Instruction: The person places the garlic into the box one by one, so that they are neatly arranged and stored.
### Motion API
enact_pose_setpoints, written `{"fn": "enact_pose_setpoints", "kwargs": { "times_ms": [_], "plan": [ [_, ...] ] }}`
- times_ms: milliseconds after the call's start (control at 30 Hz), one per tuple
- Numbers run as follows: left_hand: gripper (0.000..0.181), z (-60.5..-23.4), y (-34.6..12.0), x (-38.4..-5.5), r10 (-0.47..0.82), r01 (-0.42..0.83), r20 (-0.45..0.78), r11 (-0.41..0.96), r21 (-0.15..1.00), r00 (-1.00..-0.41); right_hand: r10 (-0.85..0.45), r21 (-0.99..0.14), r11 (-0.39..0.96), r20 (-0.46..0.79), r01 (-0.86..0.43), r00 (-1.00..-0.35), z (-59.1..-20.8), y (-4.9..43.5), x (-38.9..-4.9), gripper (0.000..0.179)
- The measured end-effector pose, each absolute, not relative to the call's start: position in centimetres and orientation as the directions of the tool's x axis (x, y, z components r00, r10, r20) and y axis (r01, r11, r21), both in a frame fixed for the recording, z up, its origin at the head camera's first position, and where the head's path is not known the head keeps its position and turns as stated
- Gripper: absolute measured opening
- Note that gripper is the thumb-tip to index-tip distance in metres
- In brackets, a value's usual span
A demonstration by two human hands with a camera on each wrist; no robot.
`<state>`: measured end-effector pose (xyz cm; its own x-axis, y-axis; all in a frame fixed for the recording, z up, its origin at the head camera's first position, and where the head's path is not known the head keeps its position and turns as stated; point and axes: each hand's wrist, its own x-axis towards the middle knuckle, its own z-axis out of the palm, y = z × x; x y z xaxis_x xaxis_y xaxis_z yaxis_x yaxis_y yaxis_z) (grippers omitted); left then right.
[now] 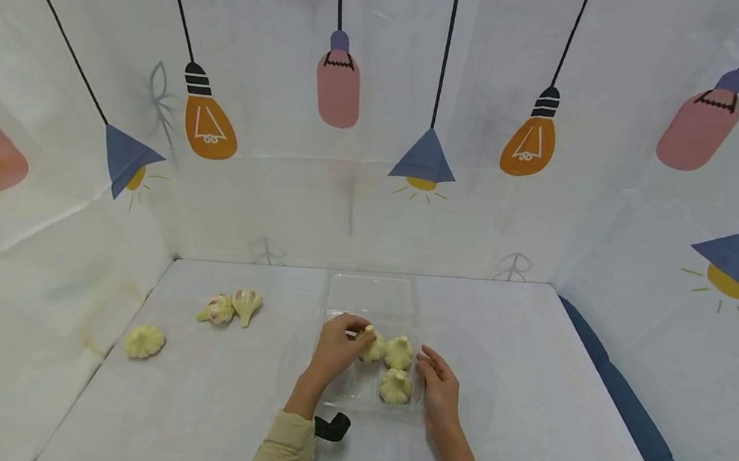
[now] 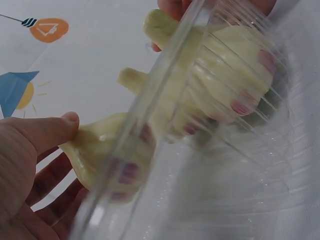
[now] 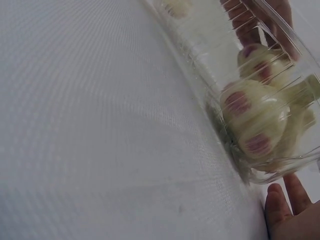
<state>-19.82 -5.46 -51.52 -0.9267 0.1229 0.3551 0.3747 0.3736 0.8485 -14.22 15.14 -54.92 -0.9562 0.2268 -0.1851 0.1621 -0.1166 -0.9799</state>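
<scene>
My left hand (image 1: pixel 333 347) pinches a pale garlic bulb (image 2: pixel 100 150) by its stem end, over the clear plastic container (image 1: pixel 347 392). Two more garlic bulbs sit on the container's right side, one farther back (image 1: pixel 399 352) and one nearer (image 1: pixel 396 387). In the left wrist view, purple patches mark the bulbs behind the ribbed clear wall. My right hand (image 1: pixel 442 394) is beside the container's right wall with its fingers extended. Its fingertips are close to the plastic in the right wrist view; whether they touch it I cannot tell.
The container's clear lid (image 1: pixel 369 297) lies open toward the back. On the left of the white table (image 1: pixel 541 399) are two garlic bulbs side by side (image 1: pixel 233 308) and a lone one (image 1: pixel 144 342). Printed white sheeting (image 1: pixel 264 204) encloses the table's back and sides.
</scene>
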Motion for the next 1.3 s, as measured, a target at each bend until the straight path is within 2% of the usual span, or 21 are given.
{"fn": "enact_pose_setpoints", "kwargs": {
  "times_ms": [333, 667, 900, 1300],
  "plan": [
    [0.019, -52.1, -5.6, -19.7, 0.129, 0.344, 0.319, 0.371, 0.863, -0.939, 0.239, -0.98, -0.115, -0.187, 0.164, -0.953, -54.9, 14.9, -14.3, 0.038],
    [0.019, -52.6, -5.9, -19.7, 0.105, 0.358, 0.344, 0.357, 0.863, -0.933, 0.239, -0.982, -0.1, -0.181, 0.162, -0.954, -55.1, 14.6, -14.3, 0.039],
    [0.019, -53.1, -5.4, -19.9, 0.137, 0.384, 0.359, 0.365, 0.848, -0.923, 0.267, -0.977, -0.092, -0.209, 0.191, -0.941, -55.4, 14.9, -14.1, 0.038],
    [0.018, -53.4, -5.5, -19.6, 0.124, 0.349, 0.327, 0.33, 0.877, -0.937, 0.27, -0.98, -0.087, -0.199, 0.182, -0.942, -55.2, 14.8, -14.2, 0.038]
  ]
}}
